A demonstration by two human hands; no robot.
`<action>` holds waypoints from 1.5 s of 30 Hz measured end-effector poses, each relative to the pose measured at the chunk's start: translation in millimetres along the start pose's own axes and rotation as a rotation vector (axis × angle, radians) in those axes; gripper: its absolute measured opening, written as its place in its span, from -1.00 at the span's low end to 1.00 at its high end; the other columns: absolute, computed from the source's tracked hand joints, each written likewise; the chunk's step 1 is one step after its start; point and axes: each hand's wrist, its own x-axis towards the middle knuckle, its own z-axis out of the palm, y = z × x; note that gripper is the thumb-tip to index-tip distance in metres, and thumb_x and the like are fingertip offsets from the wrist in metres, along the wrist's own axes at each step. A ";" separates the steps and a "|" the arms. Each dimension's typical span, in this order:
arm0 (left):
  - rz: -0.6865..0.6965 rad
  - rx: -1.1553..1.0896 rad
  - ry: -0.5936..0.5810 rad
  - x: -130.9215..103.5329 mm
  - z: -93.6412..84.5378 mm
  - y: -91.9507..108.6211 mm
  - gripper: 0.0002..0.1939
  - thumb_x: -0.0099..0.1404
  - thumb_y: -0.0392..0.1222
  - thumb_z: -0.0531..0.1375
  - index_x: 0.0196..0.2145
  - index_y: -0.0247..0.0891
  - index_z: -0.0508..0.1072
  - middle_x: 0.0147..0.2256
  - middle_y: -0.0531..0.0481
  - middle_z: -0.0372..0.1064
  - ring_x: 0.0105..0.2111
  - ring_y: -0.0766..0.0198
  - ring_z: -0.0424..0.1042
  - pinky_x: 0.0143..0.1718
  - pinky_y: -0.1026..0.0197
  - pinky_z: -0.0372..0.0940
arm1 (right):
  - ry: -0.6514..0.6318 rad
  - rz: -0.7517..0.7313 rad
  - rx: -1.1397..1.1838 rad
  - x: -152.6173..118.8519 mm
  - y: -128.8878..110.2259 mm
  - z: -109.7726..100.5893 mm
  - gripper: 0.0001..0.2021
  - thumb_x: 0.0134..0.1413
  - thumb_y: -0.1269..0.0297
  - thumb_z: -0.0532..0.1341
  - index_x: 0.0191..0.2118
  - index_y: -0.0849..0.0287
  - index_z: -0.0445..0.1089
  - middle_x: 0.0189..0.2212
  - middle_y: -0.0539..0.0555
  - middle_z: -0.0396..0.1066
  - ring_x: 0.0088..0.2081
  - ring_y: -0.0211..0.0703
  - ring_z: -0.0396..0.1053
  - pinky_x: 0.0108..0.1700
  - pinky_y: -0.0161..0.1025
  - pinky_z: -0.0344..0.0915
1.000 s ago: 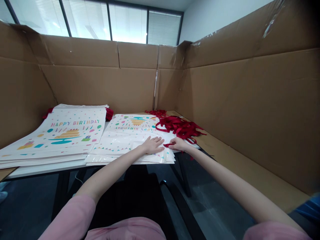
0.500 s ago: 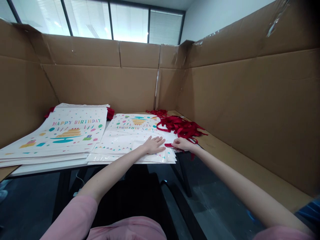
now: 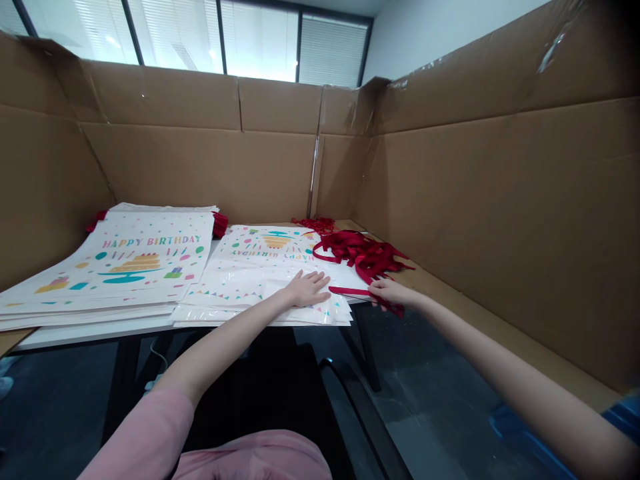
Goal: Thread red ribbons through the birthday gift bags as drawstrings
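My left hand [image 3: 307,289] lies flat with spread fingers on a stack of white printed plastic sheets or bags [image 3: 235,277], whose "HAPPY BIRTHDAY" print is upside down. My right hand [image 3: 393,293] is closed on a red ribbon [image 3: 349,291] at the stack's right edge. One end of this strip reaches left, close to my left fingertips; more red material hangs under my right hand. Behind it, a tangled heap of red ribbons [image 3: 357,250] lies on the stack's far right corner.
To the left stands a second pile of "HAPPY BIRTHDAY" sheets [image 3: 150,230], with red bundles [image 3: 220,225] sticking out at its sides. Smaller red strands [image 3: 320,225] lie at the back. Tall cardboard walls [image 3: 200,160] enclose the table at the back and sides.
My right hand has moved to the right with the red ribbon, and a longer straight length of it now shows. My left hand stays in place on the stack.
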 end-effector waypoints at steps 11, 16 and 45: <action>0.003 0.000 0.018 1.1 1.7 -1.1 -0.28 0.29 0.29 -0.34 0.29 -0.11 -0.15 0.30 0.00 -0.27 0.28 0.13 -0.25 0.22 -0.12 -0.35 | -0.003 -0.070 -0.031 2.2 5.1 -1.9 -0.56 -0.08 -0.13 0.18 -0.49 0.21 0.19 -0.52 0.08 0.38 -0.64 -0.35 0.26 -0.71 -0.43 0.01; 0.006 -0.001 0.019 1.0 2.3 -1.8 -0.29 0.30 0.29 -0.35 0.29 -0.09 -0.16 0.31 0.01 -0.28 0.28 0.13 -0.26 0.22 -0.11 -0.36 | 0.010 -0.028 -0.033 -4.3 7.2 -9.2 -0.75 -0.09 0.14 0.22 -0.40 0.21 0.23 -0.55 0.03 0.36 -0.63 -0.33 0.29 -0.71 -0.44 0.08; 0.008 0.004 0.026 -0.1 0.8 -0.7 -0.30 0.31 0.27 -0.33 0.29 -0.10 -0.15 0.30 -0.01 -0.28 0.28 0.12 -0.23 0.22 -0.12 -0.32 | -0.033 -0.079 -0.133 -41.5 27.9 -49.0 -0.74 -0.23 0.08 0.20 -0.53 0.20 0.33 -0.61 0.00 0.26 -0.57 -0.30 0.14 -0.58 -0.36 -0.01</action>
